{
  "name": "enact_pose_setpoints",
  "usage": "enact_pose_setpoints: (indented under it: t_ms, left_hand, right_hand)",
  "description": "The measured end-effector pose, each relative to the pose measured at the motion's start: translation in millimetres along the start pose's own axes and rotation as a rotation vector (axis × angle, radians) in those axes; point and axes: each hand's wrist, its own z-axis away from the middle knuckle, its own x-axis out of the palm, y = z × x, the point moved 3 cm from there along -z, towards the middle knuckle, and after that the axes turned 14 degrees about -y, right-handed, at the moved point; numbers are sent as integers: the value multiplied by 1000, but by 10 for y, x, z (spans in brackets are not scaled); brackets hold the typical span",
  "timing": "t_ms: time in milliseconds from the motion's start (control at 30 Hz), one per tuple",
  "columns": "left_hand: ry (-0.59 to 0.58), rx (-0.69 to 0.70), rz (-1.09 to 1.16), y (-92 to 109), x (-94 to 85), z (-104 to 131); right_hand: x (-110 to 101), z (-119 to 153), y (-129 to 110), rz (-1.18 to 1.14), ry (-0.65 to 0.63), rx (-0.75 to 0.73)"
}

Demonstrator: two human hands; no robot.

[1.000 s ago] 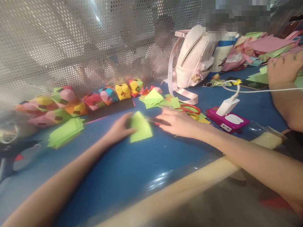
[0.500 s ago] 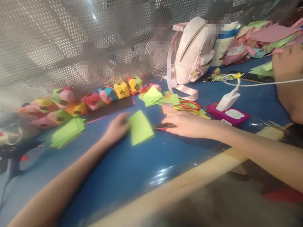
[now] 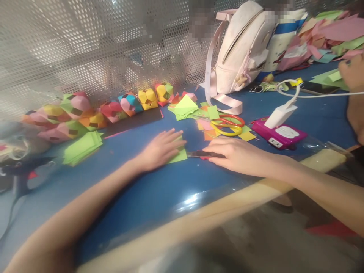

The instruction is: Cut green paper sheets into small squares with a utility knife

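Observation:
My left hand (image 3: 160, 149) lies flat with its fingers stretched out, pressing a light green sheet of paper (image 3: 179, 154) against the blue table. The hand covers most of that sheet. In my right hand (image 3: 231, 155) is a knife (image 3: 196, 154) with a thin grey blade and some red at its handle. Its tip points left, right by the paper's edge; my fingers hide most of the handle. Behind the right hand lie scissors with yellow and red handles (image 3: 227, 125), on small scraps of coloured paper (image 3: 210, 134).
Green sheets (image 3: 82, 148) lie stacked at left, below a row of folded paper balls (image 3: 113, 112). A glue gun (image 3: 19, 170) stands at far left. A pink backpack (image 3: 239, 49), a purple power strip (image 3: 280, 132) and another person's hand (image 3: 354, 74) are to the right.
My left hand has moved right from the sheet's left edge and now lies spread over it. The knife's blade shows more clearly beside the paper. The view has shifted slightly.

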Motion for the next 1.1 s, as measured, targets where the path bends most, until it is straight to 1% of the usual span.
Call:
enact_pose_setpoints:
  t_ms: [100, 233, 433, 600, 800, 1100]
  left_hand:
    - [-85, 25, 14, 3, 71, -49]
    - [-126, 43, 66, -17, 92, -63]
    - [-118, 65, 76, -25, 102, -71]
    - [-113, 68, 61, -25, 113, -70]
    - [-110, 69, 71, -35, 123, -73]
    - [-101, 83, 49, -39, 137, -76]
  right_hand:
    - [-24, 22, -16, -23, -20, -12]
    - [-26, 57, -34, -31, -28, -14]
    - [19, 86, -22, -35, -4, -47]
    - [18, 114, -77, -44, -1, -55]
    - [15, 149, -165, -99, 1, -27]
    - [99, 196, -267, -67, -11, 9]
